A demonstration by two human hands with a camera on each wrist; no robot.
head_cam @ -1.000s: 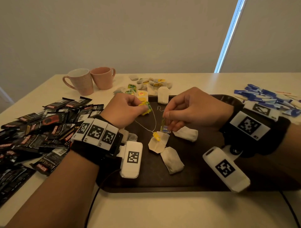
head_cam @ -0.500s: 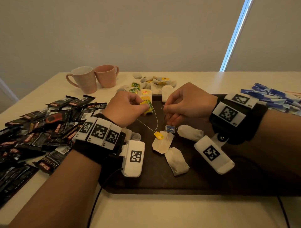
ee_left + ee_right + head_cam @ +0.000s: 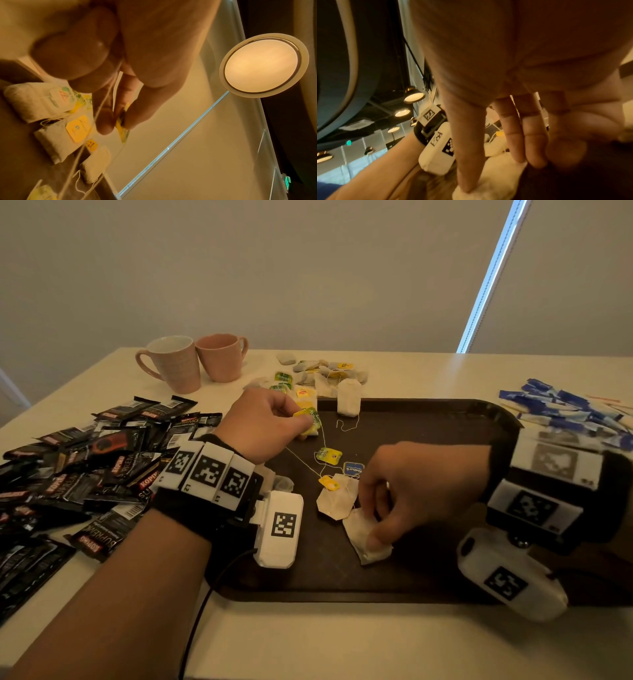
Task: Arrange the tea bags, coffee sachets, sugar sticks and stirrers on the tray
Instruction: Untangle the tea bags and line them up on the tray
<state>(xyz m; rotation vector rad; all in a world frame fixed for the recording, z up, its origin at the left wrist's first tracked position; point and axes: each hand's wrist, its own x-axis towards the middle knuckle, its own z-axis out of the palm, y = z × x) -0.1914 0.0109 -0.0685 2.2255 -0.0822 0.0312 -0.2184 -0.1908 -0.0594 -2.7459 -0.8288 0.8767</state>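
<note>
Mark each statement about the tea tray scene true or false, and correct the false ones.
1. The left hand pinches a tea bag tag. True.
2. The right hand rests on a coffee sachet. False: its fingers touch a tea bag on the tray.
3. Two mugs stand on the tray. False: they stand on the table beyond it.
4. The coffee sachets lie left of the tray. True.
5. The blue sugar sticks lie on the tray. False: they lie on the table at its right.
</note>
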